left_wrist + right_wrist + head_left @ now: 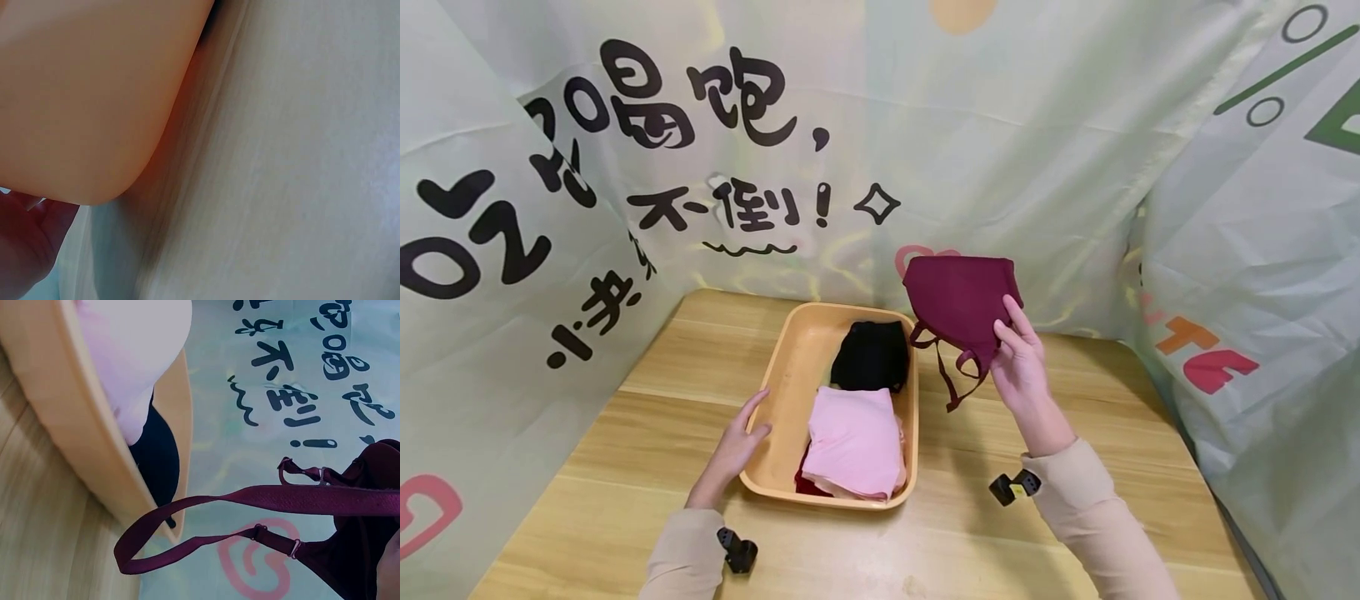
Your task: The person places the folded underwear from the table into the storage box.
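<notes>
My right hand [1021, 358] holds a maroon bra [958, 300], folded with its cups together, up above the table to the right of the tray. Its straps [250, 500] dangle in loops, with small metal rings showing in the right wrist view. My left hand [737, 450] grips the left rim of a light orange plastic tray [786, 375], thumb over the edge. Inside the tray, a black folded garment [872, 357] lies at the back right. In front of it sits a pale pink bra [853, 437], with dark red fabric [808, 477] peeking out beneath.
The tray stands on a wood-grain table [1045, 533]. Printed cloth [820, 100] with black lettering hangs behind the table and along both sides. Small black cameras [741, 552] are worn at both wrists, over beige sleeves [685, 554].
</notes>
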### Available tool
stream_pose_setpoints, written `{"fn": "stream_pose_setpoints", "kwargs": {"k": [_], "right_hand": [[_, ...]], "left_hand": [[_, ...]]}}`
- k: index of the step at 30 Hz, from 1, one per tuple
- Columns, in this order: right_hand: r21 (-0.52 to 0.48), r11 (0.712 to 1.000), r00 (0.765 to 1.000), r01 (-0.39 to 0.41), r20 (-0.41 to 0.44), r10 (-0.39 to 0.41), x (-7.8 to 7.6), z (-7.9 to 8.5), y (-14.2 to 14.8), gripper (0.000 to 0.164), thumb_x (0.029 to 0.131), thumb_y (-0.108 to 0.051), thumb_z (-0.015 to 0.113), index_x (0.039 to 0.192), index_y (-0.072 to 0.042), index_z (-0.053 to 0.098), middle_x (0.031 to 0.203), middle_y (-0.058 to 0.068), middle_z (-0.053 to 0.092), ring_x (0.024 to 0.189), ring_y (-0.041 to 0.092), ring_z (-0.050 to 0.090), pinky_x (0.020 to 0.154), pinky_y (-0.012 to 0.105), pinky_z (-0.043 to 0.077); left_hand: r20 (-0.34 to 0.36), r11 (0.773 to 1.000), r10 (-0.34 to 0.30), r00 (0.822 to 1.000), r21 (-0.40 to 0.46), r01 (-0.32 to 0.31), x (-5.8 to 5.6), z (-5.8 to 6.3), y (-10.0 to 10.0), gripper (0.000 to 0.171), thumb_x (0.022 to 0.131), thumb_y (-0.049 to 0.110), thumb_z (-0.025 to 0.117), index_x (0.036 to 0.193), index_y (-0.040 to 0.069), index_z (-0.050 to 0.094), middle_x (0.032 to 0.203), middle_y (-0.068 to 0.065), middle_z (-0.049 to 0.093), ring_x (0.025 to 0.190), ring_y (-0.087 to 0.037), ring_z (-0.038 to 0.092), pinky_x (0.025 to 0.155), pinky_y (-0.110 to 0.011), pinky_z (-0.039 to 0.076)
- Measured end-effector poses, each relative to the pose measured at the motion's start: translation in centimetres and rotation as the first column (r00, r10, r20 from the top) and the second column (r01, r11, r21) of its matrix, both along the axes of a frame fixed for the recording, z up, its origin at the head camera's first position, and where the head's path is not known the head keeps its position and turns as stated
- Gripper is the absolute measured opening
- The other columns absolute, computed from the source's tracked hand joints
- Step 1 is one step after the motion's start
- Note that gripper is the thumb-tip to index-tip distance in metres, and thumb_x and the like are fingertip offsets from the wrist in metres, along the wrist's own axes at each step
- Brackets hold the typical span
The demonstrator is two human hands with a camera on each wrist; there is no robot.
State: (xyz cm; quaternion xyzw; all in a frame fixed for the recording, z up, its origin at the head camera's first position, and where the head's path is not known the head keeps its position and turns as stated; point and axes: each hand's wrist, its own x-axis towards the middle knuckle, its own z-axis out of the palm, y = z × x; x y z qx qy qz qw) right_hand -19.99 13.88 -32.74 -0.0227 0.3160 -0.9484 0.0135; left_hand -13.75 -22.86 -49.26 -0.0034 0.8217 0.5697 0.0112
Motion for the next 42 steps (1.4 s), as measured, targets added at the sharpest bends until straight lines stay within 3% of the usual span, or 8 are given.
{"fn": "stream_pose_setpoints", "kwargs": {"k": [8, 15, 23, 26, 30, 32, 38, 42], "right_hand": [[0.025, 0.999, 0.998, 0.021, 0.059, -0.022, -1.2, 0.3, -1.8, 0.038, 0.087, 0.009, 0.047, 0.111, -0.016, 0.063, 0.111, 0.000, 0.058, 0.084, 0.011, 0.062, 0.076, 0.022, 0.052], [0.004, 1.000, 0.999, 0.028, 0.036, -0.028, -2.5, -0.1, -3.7, 0.040, 0.085, 0.013, 0.048, 0.109, -0.015, 0.063, 0.103, 0.001, 0.058, 0.072, 0.010, 0.060, 0.072, 0.021, 0.052], [0.043, 0.999, 0.999, 0.017, 0.032, -0.018, -3.9, -0.3, -5.7, 0.058, 0.088, 0.012, 0.042, 0.142, -0.009, 0.033, 0.082, -0.004, 0.058, 0.048, 0.003, 0.042, 0.061, 0.017, 0.049], [0.059, 0.998, 0.999, 0.001, 0.049, -0.004, -4.3, -0.3, -6.3, 0.058, 0.090, 0.011, 0.039, 0.143, -0.012, 0.031, 0.091, -0.006, 0.056, 0.050, 0.003, 0.043, 0.063, 0.016, 0.049], [0.058, 0.998, 0.998, -0.025, 0.061, 0.021, -4.7, 0.0, -6.8, 0.058, 0.090, 0.009, 0.040, 0.142, -0.016, 0.033, 0.124, -0.005, 0.046, 0.062, 0.005, 0.052, 0.070, 0.019, 0.051], [0.057, 0.998, 0.998, -0.032, 0.064, 0.029, -5.0, 0.1, -7.4, 0.059, 0.090, 0.009, 0.041, 0.142, -0.016, 0.034, 0.130, -0.006, 0.041, 0.061, 0.005, 0.050, 0.070, 0.019, 0.051], [0.079, 0.997, 0.998, -0.025, 0.061, 0.020, -5.9, 0.2, -9.0, 0.059, 0.088, 0.011, 0.042, 0.141, -0.016, 0.036, 0.115, -0.007, 0.046, 0.056, 0.004, 0.043, 0.068, 0.019, 0.049], [0.069, 0.997, 0.996, -0.020, 0.082, 0.015, -6.6, -0.1, -9.9, 0.060, 0.088, 0.012, 0.042, 0.141, -0.015, 0.036, 0.116, -0.007, 0.047, 0.066, 0.006, 0.053, 0.069, 0.021, 0.051]], "left_hand": [[-0.008, 1.000, -0.006, 1.000, 0.021, 0.006, 1.1, 2.4, 0.9, 0.056, 0.088, -0.001, 0.046, 0.141, -0.002, 0.025, 0.146, -0.027, 0.019, 0.133, -0.047, 0.012, 0.105, -0.062, 0.010], [-0.003, 1.000, 0.008, 1.000, -0.002, -0.008, 0.1, -0.1, -0.1, 0.057, 0.090, 0.003, 0.047, 0.143, 0.006, 0.026, 0.148, -0.021, 0.019, 0.135, -0.042, 0.013, 0.107, -0.060, 0.010], [-0.027, 1.000, 0.021, 0.999, -0.012, -0.021, 0.2, -0.5, -0.4, 0.057, 0.090, 0.003, 0.047, 0.143, 0.007, 0.026, 0.148, -0.021, 0.019, 0.134, -0.043, 0.013, 0.106, -0.061, 0.010], [-0.028, 1.000, 0.022, 0.999, -0.016, -0.022, 0.1, -0.6, -0.4, 0.058, 0.089, 0.003, 0.047, 0.142, 0.007, 0.027, 0.148, -0.022, 0.020, 0.134, -0.043, 0.014, 0.106, -0.061, 0.011], [-0.031, 1.000, 0.018, 0.999, -0.004, -0.018, -0.1, -0.8, -0.2, 0.058, 0.088, 0.002, 0.048, 0.142, 0.007, 0.027, 0.148, -0.022, 0.020, 0.134, -0.043, 0.014, 0.106, -0.060, 0.012], [-0.028, 1.000, 0.019, 0.999, -0.003, -0.019, -0.1, -0.8, -0.2, 0.059, 0.088, 0.002, 0.048, 0.142, 0.007, 0.027, 0.148, -0.021, 0.020, 0.134, -0.043, 0.014, 0.107, -0.059, 0.012], [-0.002, 1.000, 0.021, 1.000, 0.008, -0.021, -0.2, -0.7, -0.2, 0.058, 0.089, 0.004, 0.047, 0.143, 0.010, 0.027, 0.149, -0.019, 0.019, 0.136, -0.040, 0.013, 0.108, -0.058, 0.011], [0.005, 1.000, 0.024, 1.000, 0.012, -0.024, -0.1, -0.4, -0.1, 0.059, 0.088, 0.003, 0.047, 0.143, 0.010, 0.027, 0.149, -0.019, 0.020, 0.136, -0.040, 0.014, 0.107, -0.058, 0.011]]}}
